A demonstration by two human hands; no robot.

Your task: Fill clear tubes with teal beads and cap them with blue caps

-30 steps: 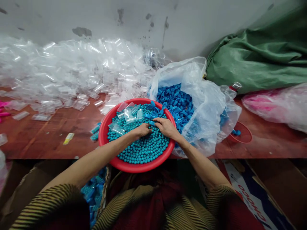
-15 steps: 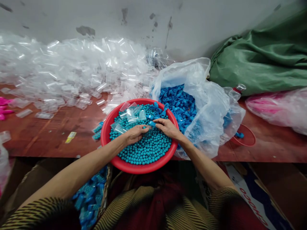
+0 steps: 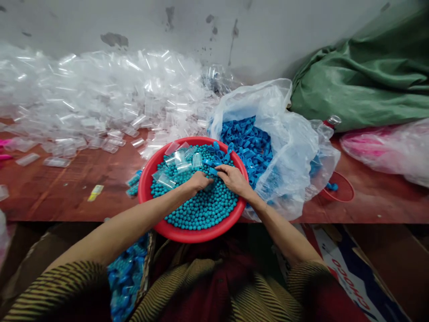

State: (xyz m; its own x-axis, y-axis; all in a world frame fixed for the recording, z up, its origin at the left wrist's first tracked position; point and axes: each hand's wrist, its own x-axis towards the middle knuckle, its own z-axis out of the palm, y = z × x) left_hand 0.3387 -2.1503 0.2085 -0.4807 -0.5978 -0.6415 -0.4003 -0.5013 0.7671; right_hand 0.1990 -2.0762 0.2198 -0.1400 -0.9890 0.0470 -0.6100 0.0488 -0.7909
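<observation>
A red basin (image 3: pixel 145 190) full of small turquoise beads (image 3: pixel 194 214) sits at the table's front edge. My left hand (image 3: pixel 198 181) reaches down among the beads with fingers closed. Its fingertips and whatever they hold are hidden. Close by, my right hand (image 3: pixel 233 179) pinches a blue plastic cap (image 3: pixel 212 171) between thumb and fingers, just above the beads. Several clear plastic cases (image 3: pixel 181 158) lie on the beads at the basin's back left. Blue spoon-shaped pieces (image 3: pixel 229 152) rest at its back right rim.
A heap of clear cases (image 3: pixel 110 94) spreads along the wall. Right of the basin stands an open plastic bag (image 3: pixel 288 143) of blue pieces, then a small red basket (image 3: pixel 342 188) and a green sack (image 3: pixel 362 85). Bead-filled blue packs (image 3: pixel 125 281) fill a box below.
My left hand has moved slightly right and down into the beads, its fingertips now out of sight. My right hand still holds the blue cap in nearly the same place.
</observation>
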